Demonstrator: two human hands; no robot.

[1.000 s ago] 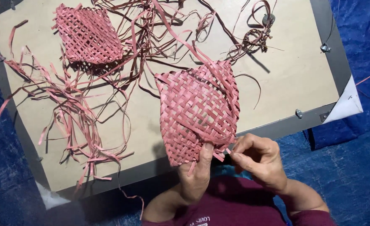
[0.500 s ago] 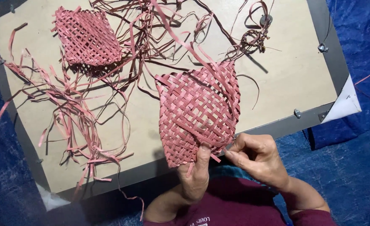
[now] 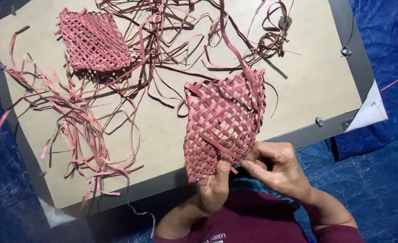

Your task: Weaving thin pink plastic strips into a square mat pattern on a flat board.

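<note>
I hold a pink woven pouch (image 3: 223, 117) of flat strips upright over the near edge of a tan board (image 3: 307, 90). My left hand (image 3: 214, 186) grips its lower edge from below, thumb pressed on the weave. My right hand (image 3: 275, 168) is beside it at the lower right corner, fingertips pinched on a strip end there. A long loose strip (image 3: 235, 49) runs up from the pouch's top corner toward the far side.
A second pink woven piece (image 3: 93, 40) lies at the board's far left. Loose pink and dark strips (image 3: 79, 126) spread over the left and far middle. The board has a grey frame (image 3: 313, 132) and rests on a blue tarp (image 3: 379, 180).
The woven pouch has tilted slightly and shifted a little right in my hands. My right fingers stay pinched at its lower right corner, working the strip end.
</note>
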